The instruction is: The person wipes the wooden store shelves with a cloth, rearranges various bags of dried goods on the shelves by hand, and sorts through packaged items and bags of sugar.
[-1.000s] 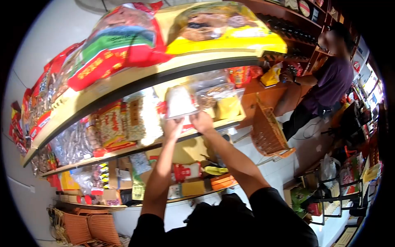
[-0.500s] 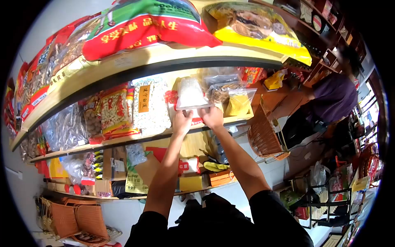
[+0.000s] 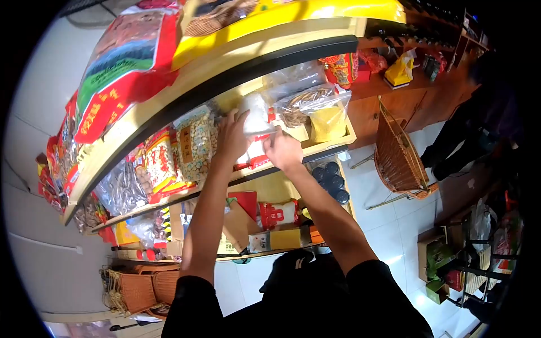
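A clear plastic bag of white contents stands tilted on the middle shelf, between my hands. My left hand lies along its left side, fingers up against the plastic. At its lower right corner, my right hand has its fingers closed on the edge. Beneath the bag is a red and white package, partly covered. A bag of yellow grains sits to the right, beside a bag of brown dried strips. To the left is a bag of pale round pieces with an orange label.
The upper shelf's black edge runs above my hands, with large colourful bags on it. Boxes and a red-and-white packet fill the lower shelf. A wicker basket stands on the floor at right, near a person in dark clothes.
My view has turned, shifting the shelves. My left hand has moved from the bag's lower edge up to its left side; my right hand stays near the lower right corner.
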The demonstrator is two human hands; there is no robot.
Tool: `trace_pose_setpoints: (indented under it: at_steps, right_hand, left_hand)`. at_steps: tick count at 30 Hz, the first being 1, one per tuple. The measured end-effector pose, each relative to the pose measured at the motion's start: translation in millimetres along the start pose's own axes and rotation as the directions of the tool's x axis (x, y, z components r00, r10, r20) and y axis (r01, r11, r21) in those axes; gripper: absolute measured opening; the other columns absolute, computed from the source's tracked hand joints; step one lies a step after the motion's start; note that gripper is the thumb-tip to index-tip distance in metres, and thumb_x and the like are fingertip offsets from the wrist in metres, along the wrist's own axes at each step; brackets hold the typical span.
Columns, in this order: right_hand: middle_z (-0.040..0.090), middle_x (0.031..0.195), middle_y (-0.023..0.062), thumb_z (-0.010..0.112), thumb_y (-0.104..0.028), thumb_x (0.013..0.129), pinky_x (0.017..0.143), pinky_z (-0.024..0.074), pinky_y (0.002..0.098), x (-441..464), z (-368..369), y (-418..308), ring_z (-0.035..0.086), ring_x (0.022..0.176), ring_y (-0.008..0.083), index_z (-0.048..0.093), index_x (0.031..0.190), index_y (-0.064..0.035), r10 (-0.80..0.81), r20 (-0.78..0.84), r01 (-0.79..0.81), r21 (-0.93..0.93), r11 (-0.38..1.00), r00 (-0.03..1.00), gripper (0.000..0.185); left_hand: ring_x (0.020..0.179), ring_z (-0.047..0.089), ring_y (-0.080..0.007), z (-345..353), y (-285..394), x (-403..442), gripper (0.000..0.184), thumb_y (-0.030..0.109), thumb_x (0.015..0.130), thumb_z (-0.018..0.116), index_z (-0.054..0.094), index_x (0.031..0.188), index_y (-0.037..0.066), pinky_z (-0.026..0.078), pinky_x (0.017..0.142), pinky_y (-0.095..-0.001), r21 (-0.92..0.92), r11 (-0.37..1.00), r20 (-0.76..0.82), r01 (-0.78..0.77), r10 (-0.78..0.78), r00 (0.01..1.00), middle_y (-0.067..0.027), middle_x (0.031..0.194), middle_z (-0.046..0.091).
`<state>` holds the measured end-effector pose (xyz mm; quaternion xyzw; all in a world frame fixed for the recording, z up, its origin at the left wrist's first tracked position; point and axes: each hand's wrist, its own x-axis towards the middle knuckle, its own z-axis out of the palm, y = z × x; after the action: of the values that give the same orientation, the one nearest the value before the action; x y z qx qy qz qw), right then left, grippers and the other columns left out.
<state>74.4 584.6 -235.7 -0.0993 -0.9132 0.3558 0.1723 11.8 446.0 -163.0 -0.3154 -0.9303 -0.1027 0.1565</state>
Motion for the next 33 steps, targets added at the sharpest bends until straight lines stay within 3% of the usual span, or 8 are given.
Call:
trace_pose_setpoints:
  at_steps: [4, 6, 11, 13, 17, 22, 25, 33]
  right_hand:
    - [0.065, 0.082, 0.0214, 0.049, -0.028, 0.084, 0.071, 0.0545, 0.0441, -0.2, -2.1, -0.1, 0.066, 0.078, 0.0346, 0.052, 0.100, 0.0027, -0.018, 0.014, 0.018, 0.014, 1.000, 1.000, 0.035]
    - [0.065, 0.082, 0.0216, 0.048, -0.029, 0.085, 0.071, 0.0544, 0.0441, -0.2, -3.0, 0.3, 0.066, 0.078, 0.0345, 0.051, 0.102, 0.0022, 0.003, 0.063, -0.003, -0.008, 1.000, 0.998, 0.036]
    - [0.065, 0.083, 0.0202, 0.047, -0.029, 0.086, 0.072, 0.0542, 0.0432, 1.7, -3.3, 1.8, 0.066, 0.079, 0.0329, 0.051, 0.106, 0.0009, -0.044, 0.061, 0.044, 0.001, 0.999, 0.997, 0.037]
    - [0.065, 0.084, 0.0198, 0.046, -0.033, 0.088, 0.072, 0.0543, 0.0439, 0.8, 0.5, 1.6, 0.067, 0.077, 0.0334, 0.048, 0.103, -0.0015, -0.070, 0.029, 0.071, -0.019, 0.997, 0.997, 0.035]
    - [0.065, 0.086, 0.0202, 0.046, -0.034, 0.088, 0.072, 0.0543, 0.0440, 3.0, 1.5, 0.1, 0.067, 0.077, 0.0337, 0.049, 0.104, -0.0014, -0.014, 0.126, 0.018, -0.035, 0.999, 0.992, 0.036]
    - [0.066, 0.085, 0.0195, 0.045, -0.035, 0.088, 0.070, 0.0547, 0.0446, 2.1, 7.6, 1.3, 0.067, 0.076, 0.0349, 0.049, 0.106, -0.0028, -0.051, 0.025, 0.053, -0.084, 0.995, 0.998, 0.037]
    - [0.066, 0.085, 0.0194, 0.044, -0.036, 0.088, 0.069, 0.0548, 0.0450, 3.0, 6.6, 0.7, 0.067, 0.074, 0.0353, 0.050, 0.106, -0.0032, -0.031, 0.073, 0.037, -0.085, 0.996, 0.997, 0.037]
    - [0.066, 0.085, 0.0194, 0.046, -0.032, 0.087, 0.071, 0.0540, 0.0433, 2.1, -0.7, -4.9, 0.066, 0.078, 0.0331, 0.052, 0.103, -0.0017, -0.032, 0.066, 0.038, -0.092, 0.995, 0.997, 0.035]
  left_hand:
    - [0.115, 0.050, -0.0363, -4.3, 9.8, 13.8, 0.056, 0.005, 0.074, 0.065, 0.052, 0.128, 0.014, 0.044, 0.093, -0.0462, 0.092, 0.996, 0.213, -0.014, -0.006, 0.977, -0.0094, 0.133, 0.048]
    - [0.110, 0.054, -0.0368, -14.4, -4.2, 25.4, 0.043, 0.006, 0.080, 0.058, 0.058, 0.122, 0.013, 0.046, 0.090, -0.0445, -0.002, 0.998, 0.169, -0.068, 0.067, 0.983, -0.0128, 0.124, 0.056]
    - [0.110, 0.056, -0.0366, -63.6, -30.8, 84.3, 0.031, 0.021, 0.090, 0.053, 0.062, 0.116, 0.007, 0.047, 0.090, -0.0393, 0.083, 0.988, 0.337, 0.130, -0.151, 0.929, -0.0200, 0.118, 0.061]
    - [0.110, 0.057, -0.0352, -56.5, -57.2, 98.1, 0.033, 0.027, 0.091, 0.051, 0.063, 0.114, 0.006, 0.044, 0.094, -0.0406, 0.211, 0.970, -0.240, -0.121, 0.172, 0.955, -0.0191, 0.116, 0.062]
    - [0.120, 0.052, -0.0321, -54.5, -79.5, 108.2, 0.040, 0.031, 0.091, 0.056, 0.059, 0.120, 0.004, 0.037, 0.103, -0.0404, 0.191, 0.982, -0.241, -0.008, 0.055, 0.969, -0.0179, 0.126, 0.058]
    - [0.114, 0.056, -0.0335, -37.5, -57.6, 106.2, 0.040, 0.030, 0.088, 0.053, 0.059, 0.119, 0.005, 0.041, 0.098, -0.0402, -0.025, 0.990, -0.229, -0.136, 0.126, 0.965, -0.0185, 0.121, 0.060]
    - [0.114, 0.055, -0.0349, -48.6, -21.3, 92.6, 0.039, 0.027, 0.085, 0.057, 0.060, 0.118, 0.006, 0.041, 0.099, -0.0397, 0.078, 0.996, -0.031, 0.032, -0.029, 0.999, -0.0205, 0.119, 0.060]
    - [0.115, 0.054, -0.0352, -42.2, -31.6, 74.2, 0.053, 0.018, 0.076, 0.068, 0.053, 0.126, 0.009, 0.044, 0.097, -0.0398, 0.175, 0.983, -0.181, -0.064, 0.096, 0.979, -0.0194, 0.123, 0.057]
